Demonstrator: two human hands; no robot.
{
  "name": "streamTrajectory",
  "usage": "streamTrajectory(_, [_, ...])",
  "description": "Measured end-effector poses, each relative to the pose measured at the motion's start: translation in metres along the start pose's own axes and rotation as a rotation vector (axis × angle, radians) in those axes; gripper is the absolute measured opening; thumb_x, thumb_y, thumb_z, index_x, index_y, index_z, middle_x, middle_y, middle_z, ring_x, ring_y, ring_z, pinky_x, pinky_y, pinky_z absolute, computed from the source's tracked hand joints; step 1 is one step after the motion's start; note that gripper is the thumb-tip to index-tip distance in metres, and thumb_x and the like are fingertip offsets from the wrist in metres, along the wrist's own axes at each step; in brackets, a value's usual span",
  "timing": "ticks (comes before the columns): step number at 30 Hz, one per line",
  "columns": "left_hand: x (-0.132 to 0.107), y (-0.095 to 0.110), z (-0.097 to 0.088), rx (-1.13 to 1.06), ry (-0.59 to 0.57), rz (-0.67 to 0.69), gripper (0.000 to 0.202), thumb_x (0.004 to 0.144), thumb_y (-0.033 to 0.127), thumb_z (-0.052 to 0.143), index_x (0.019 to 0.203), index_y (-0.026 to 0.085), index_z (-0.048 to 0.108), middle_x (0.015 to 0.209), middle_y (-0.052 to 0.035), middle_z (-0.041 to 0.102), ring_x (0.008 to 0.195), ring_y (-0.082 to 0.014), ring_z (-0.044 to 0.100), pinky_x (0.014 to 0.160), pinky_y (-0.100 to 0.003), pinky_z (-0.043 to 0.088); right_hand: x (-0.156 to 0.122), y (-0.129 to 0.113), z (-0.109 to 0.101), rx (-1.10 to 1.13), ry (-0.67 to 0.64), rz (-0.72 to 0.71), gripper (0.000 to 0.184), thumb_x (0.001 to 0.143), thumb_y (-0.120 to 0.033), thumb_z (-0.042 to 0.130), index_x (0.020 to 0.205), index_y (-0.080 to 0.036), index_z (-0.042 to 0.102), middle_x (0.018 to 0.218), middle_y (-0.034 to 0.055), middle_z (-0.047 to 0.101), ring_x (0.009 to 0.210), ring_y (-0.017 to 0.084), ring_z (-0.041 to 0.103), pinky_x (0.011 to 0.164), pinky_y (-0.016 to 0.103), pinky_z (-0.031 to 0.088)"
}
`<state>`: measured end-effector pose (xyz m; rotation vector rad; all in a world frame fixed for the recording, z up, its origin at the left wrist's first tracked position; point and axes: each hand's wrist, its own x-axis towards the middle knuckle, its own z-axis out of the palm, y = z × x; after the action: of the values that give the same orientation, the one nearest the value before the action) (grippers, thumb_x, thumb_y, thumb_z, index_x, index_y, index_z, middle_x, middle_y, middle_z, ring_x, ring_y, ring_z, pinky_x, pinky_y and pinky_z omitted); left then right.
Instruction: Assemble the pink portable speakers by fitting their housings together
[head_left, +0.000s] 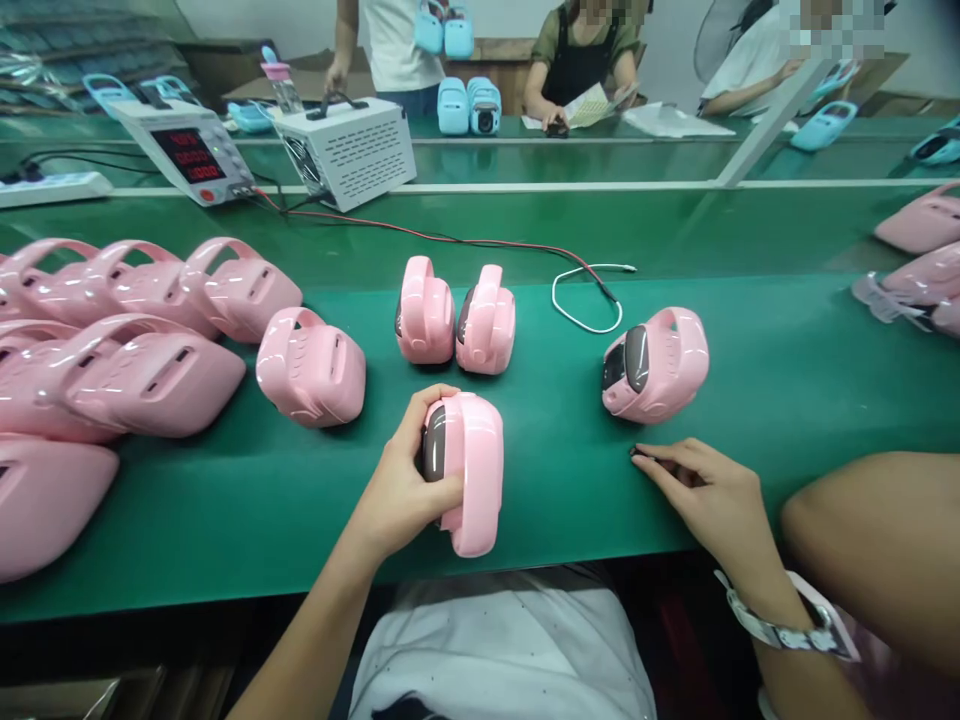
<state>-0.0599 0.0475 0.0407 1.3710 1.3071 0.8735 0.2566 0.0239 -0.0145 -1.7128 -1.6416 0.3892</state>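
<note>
My left hand [405, 480] is closed around a pink plastic device with a dark front window [469, 465], holding it on the green bench mat [555, 500] near the front edge. My right hand [705, 495] rests on the mat to the right, fingers curled and pinched on a small dark thing I cannot make out; a watch sits on that wrist. Just beyond it lies another pink device [656, 362] on its side. Two more pink devices [454, 318] stand side by side behind the held one.
Several pink shells [127, 340] are heaped at the left, more at the far right [922, 260]. A red cable with a white lead [589, 300] runs from a power supply [187, 150] and a white box [349, 150]. People work across the bench near blue devices [469, 105].
</note>
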Motion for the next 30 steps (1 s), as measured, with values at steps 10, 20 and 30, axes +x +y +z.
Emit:
streamTrajectory(10, [0.008,-0.003,-0.015,0.007,-0.039,-0.037,0.051,0.064,0.026,0.068,0.113,0.02,0.058,0.099,0.0015,0.061,0.091,-0.0171,0.054,0.081,-0.025,0.04,0.014,-0.059,0.014,0.251,-0.195,0.03,0.02,0.08,-0.041,0.069,0.076,-0.022,0.074,0.067,0.0021,0.068,0.054,0.015,0.055,0.053,0.029,0.046])
streamTrajectory(20, [-0.014,0.005,-0.014,0.169,-0.148,-0.074,0.055,0.064,0.027,0.069,0.118,0.026,0.06,0.113,-0.0011,0.064,0.105,-0.026,0.057,0.091,-0.034,0.044,0.133,-0.169,0.072,0.822,-0.492,0.211,0.013,0.08,-0.027,0.072,0.081,-0.018,0.063,0.057,-0.0017,0.06,0.049,0.011,0.057,0.045,0.02,0.044])
streamTrajectory(30, [-0.017,-0.016,-0.025,-0.081,-0.076,-0.067,0.042,0.077,0.031,0.063,0.117,0.021,0.054,0.115,-0.0032,0.058,0.112,-0.0248,0.053,0.1,-0.034,0.039,0.077,-0.147,0.017,0.666,-0.406,0.172,0.033,0.072,-0.052,0.078,0.072,-0.021,0.069,0.054,-0.0006,0.055,0.045,0.01,0.041,0.04,0.022,0.037])
